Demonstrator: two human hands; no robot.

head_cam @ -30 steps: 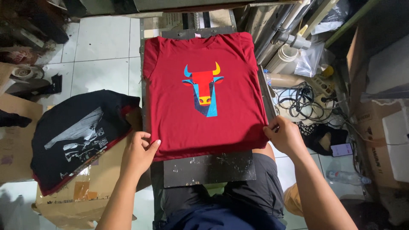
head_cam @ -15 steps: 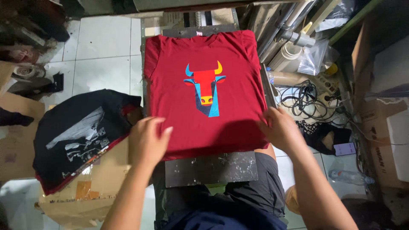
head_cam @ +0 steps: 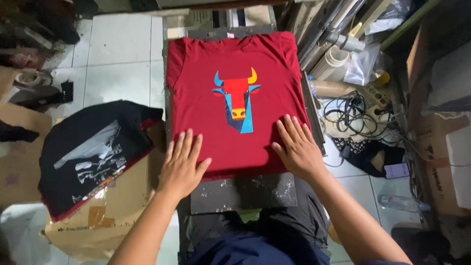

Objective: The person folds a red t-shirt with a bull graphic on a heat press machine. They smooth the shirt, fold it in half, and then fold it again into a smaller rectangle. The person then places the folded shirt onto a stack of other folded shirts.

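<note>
A red T-shirt [head_cam: 206,113] with a blue, red and yellow bull-head print [head_cam: 237,99] lies flat on a dark printing board [head_cam: 244,193] in front of me. My left hand [head_cam: 182,164] rests palm down on the shirt's lower left part, fingers spread. My right hand [head_cam: 296,146] presses flat on the lower right part, just right of the print's tip. Neither hand holds anything.
A stack of black printed shirts [head_cam: 91,156] lies on a cardboard box [head_cam: 120,206] to the left. Tangled cables [head_cam: 350,113], rolls and tubes [head_cam: 336,59], a dark cloth [head_cam: 368,154] and a plastic bottle [head_cam: 403,202] crowd the right. White floor tiles [head_cam: 115,54] show at upper left.
Both hands have moved from the shirt's bottom edge up onto the fabric and now lie flat on it, closer to the print.
</note>
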